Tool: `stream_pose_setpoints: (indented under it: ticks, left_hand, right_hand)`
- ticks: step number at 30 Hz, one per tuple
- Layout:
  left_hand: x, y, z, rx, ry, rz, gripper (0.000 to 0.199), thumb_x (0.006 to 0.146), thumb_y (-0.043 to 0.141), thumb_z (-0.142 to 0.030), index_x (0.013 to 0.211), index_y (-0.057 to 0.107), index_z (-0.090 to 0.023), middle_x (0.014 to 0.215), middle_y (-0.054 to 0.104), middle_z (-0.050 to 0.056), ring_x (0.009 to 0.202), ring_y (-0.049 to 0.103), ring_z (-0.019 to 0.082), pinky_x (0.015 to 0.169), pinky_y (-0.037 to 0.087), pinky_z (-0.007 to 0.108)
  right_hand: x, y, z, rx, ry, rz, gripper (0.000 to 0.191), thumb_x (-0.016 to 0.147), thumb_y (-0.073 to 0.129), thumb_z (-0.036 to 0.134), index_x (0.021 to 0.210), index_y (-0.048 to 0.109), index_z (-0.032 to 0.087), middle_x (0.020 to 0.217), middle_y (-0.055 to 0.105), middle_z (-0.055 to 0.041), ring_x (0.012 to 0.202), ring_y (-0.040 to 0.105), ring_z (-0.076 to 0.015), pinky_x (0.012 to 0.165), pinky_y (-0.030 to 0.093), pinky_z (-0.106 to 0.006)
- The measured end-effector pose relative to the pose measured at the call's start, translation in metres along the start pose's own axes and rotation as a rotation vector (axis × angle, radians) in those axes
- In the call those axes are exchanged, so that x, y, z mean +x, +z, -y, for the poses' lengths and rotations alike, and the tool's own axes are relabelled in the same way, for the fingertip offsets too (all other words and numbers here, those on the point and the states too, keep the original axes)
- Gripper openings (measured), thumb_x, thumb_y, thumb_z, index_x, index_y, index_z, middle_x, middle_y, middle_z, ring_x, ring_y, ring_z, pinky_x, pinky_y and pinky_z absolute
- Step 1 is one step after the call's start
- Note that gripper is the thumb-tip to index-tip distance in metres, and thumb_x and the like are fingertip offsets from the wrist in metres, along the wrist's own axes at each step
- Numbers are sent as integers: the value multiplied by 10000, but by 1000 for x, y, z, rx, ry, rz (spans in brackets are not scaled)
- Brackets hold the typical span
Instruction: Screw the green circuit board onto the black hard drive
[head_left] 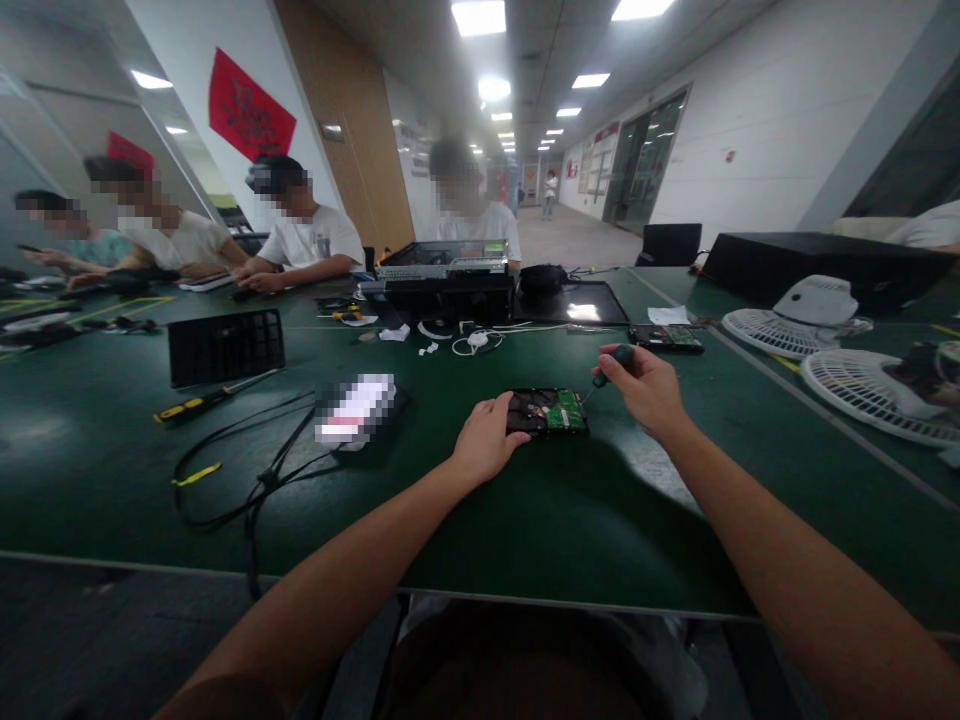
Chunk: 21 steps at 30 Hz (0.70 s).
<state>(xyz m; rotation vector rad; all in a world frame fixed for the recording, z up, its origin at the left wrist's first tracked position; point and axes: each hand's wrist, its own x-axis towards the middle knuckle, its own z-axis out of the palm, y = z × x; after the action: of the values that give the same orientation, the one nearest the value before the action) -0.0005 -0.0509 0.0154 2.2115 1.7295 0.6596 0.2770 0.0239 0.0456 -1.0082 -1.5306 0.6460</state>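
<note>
A hard drive lies on the green tabletop with its green circuit board facing up. My left hand grips the drive's left end, thumb along the near edge and fingers along the far one. In my right hand is a screwdriver with a dark handle, pinched between thumb and fingers. Its thin shaft slants down to the drive's right end. Whether the tip sits in a screw is too small to tell.
Left are a blurred phone-like object, black cables, a yellow-black screwdriver and a black panel. An opened computer case stands ahead. Another drive and white fan parts lie right. Several people sit across the table.
</note>
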Motion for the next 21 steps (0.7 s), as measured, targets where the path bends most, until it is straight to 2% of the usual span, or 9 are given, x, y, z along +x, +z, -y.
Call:
stream_pose_setpoints:
  ticks: [9,21]
  left_hand:
    - [-3,-3,-2,-8,10,-2,701,968,715,-385,1578,414,-217,1530,588,141,1469,488,332,1206,421,467]
    - [-3,-2,-3,19,41,-7,676,981,707,-364,1572,436,-181,1569,557,133,1464,487,331,1241,398,463]
  right_hand:
    - [-2,4,-6,-28,-2,29,510,858,786,620,1167,746,217,930,812,-79,907,771,-256,899,627,-454]
    - [-2,3,-6,-22,3,31,512,852,794,618,1164,746,214,926,809,-78,906,771,-254,908,621,-456]
